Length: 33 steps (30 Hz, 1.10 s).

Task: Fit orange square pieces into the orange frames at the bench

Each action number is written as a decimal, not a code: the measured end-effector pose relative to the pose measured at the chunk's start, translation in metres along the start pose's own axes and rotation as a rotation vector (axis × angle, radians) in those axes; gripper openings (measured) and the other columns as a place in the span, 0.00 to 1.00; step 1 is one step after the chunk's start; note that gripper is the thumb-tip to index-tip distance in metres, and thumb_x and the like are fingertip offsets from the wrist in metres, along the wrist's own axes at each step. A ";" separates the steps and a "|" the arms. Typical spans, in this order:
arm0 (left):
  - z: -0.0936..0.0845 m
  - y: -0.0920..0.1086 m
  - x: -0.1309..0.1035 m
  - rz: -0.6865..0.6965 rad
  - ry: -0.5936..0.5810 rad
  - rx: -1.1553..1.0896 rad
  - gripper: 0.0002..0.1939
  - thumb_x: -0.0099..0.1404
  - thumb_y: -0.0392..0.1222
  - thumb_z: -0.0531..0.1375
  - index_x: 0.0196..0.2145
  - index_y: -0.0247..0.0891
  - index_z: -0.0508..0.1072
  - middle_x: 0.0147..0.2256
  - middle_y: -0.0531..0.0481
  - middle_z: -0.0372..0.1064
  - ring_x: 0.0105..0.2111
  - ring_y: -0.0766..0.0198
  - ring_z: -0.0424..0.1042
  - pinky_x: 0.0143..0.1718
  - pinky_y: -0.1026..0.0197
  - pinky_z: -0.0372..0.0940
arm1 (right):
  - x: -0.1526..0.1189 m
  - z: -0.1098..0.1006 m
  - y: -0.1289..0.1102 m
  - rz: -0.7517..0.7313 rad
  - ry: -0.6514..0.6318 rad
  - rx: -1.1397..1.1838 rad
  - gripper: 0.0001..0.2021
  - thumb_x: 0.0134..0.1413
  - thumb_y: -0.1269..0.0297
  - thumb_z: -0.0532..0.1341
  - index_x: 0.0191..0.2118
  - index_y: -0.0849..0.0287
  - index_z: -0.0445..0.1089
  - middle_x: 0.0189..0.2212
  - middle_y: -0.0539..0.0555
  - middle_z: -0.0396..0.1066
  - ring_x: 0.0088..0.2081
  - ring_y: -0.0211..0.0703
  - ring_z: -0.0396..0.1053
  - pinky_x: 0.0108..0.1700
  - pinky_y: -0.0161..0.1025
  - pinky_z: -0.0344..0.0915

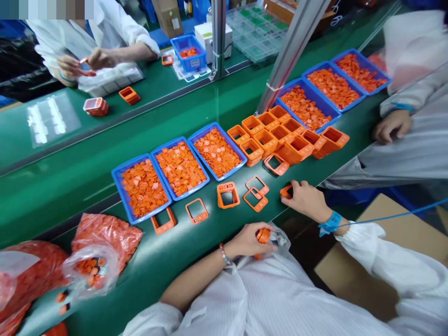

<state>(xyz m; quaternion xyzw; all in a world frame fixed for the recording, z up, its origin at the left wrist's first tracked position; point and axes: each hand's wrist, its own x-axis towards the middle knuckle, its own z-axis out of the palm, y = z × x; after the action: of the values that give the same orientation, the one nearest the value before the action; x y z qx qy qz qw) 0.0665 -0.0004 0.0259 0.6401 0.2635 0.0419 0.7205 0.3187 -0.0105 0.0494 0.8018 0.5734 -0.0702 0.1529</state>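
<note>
My left hand [248, 240] is close to my body, its fingers curled around a small bunch of orange plastic pieces [263, 235]. A crumpled clear plastic bag [280, 239] shows beside those fingers. At the bench edge, my right hand [308, 201] pinches an orange plastic frame [285, 192], partly hidden by the fingers. Two thin orange frames [255, 199] overlap on the green bench left of the right hand. Farther left lie a thicker frame stack [227, 195] and a single thin frame [196, 211]. Behind my right hand, another frame [276, 164] lies near stacked orange frames [297, 148].
Blue trays [163, 207] of small orange pieces line the bench's back edge. Plastic bags [105, 235] of orange parts fill the left end. A metal post [290, 51] rises behind the stacks. Co-workers sit across the bench, with a hand [101, 58], and at right, with a hand [392, 126].
</note>
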 end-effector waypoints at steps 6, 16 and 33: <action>-0.003 -0.002 -0.010 0.030 0.041 -0.024 0.27 0.52 0.52 0.71 0.47 0.37 0.77 0.40 0.48 0.74 0.37 0.60 0.70 0.43 0.59 0.64 | -0.003 -0.008 -0.008 -0.220 0.001 -0.011 0.28 0.48 0.57 0.63 0.55 0.64 0.65 0.44 0.67 0.68 0.44 0.63 0.69 0.35 0.47 0.68; -0.001 -0.007 -0.015 0.031 0.079 -0.015 0.26 0.53 0.51 0.70 0.47 0.38 0.77 0.40 0.49 0.74 0.38 0.59 0.70 0.44 0.58 0.64 | 0.011 -0.031 -0.061 -1.095 0.140 -0.012 0.30 0.48 0.77 0.60 0.60 0.59 0.64 0.58 0.66 0.63 0.61 0.61 0.58 0.50 0.50 0.68; -0.001 -0.012 -0.019 -0.020 0.156 -0.308 0.28 0.49 0.56 0.73 0.43 0.36 0.76 0.37 0.48 0.72 0.37 0.60 0.70 0.42 0.58 0.64 | 0.067 -0.043 -0.052 -0.986 -0.045 0.016 0.26 0.46 0.76 0.62 0.54 0.60 0.71 0.51 0.66 0.64 0.51 0.57 0.65 0.45 0.48 0.70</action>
<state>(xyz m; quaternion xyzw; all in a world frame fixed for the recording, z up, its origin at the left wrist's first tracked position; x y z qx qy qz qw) 0.0467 -0.0095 0.0211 0.5144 0.3153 0.1240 0.7878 0.2894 0.0785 0.0620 0.4342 0.8807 -0.1557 0.1075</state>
